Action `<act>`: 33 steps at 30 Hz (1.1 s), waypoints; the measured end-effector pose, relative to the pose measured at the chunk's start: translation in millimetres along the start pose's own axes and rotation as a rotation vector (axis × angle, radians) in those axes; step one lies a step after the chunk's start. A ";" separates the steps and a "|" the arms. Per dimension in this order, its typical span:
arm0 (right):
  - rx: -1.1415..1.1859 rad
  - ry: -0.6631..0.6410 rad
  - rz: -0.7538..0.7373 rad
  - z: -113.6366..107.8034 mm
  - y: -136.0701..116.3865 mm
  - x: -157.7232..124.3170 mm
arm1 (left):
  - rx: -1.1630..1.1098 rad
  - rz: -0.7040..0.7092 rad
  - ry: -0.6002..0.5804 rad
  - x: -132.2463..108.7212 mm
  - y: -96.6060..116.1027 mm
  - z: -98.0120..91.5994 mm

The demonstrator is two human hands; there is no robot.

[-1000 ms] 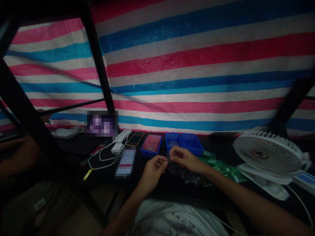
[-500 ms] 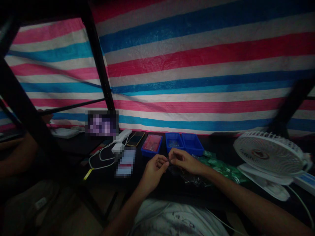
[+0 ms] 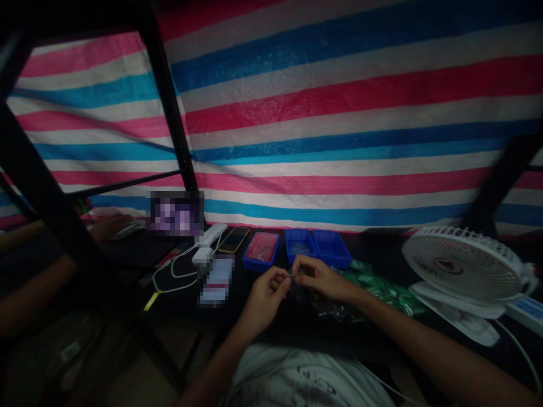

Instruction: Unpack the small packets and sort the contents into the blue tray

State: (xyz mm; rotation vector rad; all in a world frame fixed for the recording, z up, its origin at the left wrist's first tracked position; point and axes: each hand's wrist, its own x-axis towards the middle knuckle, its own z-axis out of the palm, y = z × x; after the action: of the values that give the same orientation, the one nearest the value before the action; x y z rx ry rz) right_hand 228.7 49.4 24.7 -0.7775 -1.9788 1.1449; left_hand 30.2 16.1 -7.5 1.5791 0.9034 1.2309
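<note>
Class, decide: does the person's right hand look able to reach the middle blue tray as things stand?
Probably yes: the right hand sits just before the middle blue tray, nothing between, though it and the left hand pinch a small part.

Light grey-white fabric T-shirt (image 3: 305,379) w/ dark printed marks, creased, bottom centre of frame. Left forearm (image 3: 224,356), lower centre, & right forearm (image 3: 424,345), lower right, both bare. Left hand (image 3: 265,294) & right hand (image 3: 318,277), just below mid-frame, bare too; dim light, finer details unclear.
</note>
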 end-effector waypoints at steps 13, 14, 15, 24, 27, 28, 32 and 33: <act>-0.032 -0.033 -0.007 2.9 9.2 -0.8 | 0.062 0.008 -0.008 -1.5 0.7 0.3; -0.022 -0.044 -0.003 3.2 9.6 -0.8 | 0.072 0.012 -0.007 -1.8 1.1 0.7; -0.015 -0.057 0.003 3.5 10.0 -0.9 | 0.077 0.016 -0.010 -2.1 1.9 1.0; -0.013 -0.098 0.034 8.0 8.1 -0.5 | 0.101 0.040 -0.005 -2.6 7.3 -0.3; -0.022 -0.092 0.029 7.5 7.2 0.3 | 0.093 0.024 0.003 -1.7 6.0 -0.8; -0.014 -0.081 0.029 7.1 7.3 0.5 | 0.088 0.015 0.001 -1.4 5.8 -0.9; 0.013 -0.047 0.038 5.3 8.7 0.5 | 0.057 -0.005 -0.003 -0.2 5.1 -1.0; 0.014 -0.043 0.040 4.9 9.3 0.5 | 0.048 -0.005 0.001 0.0 4.5 -1.0</act>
State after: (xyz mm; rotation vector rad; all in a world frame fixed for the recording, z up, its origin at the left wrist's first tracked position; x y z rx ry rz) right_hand 225.8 51.5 14.8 -0.7946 -1.9965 1.2078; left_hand 29.3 14.9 -3.2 1.6135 0.9430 1.2147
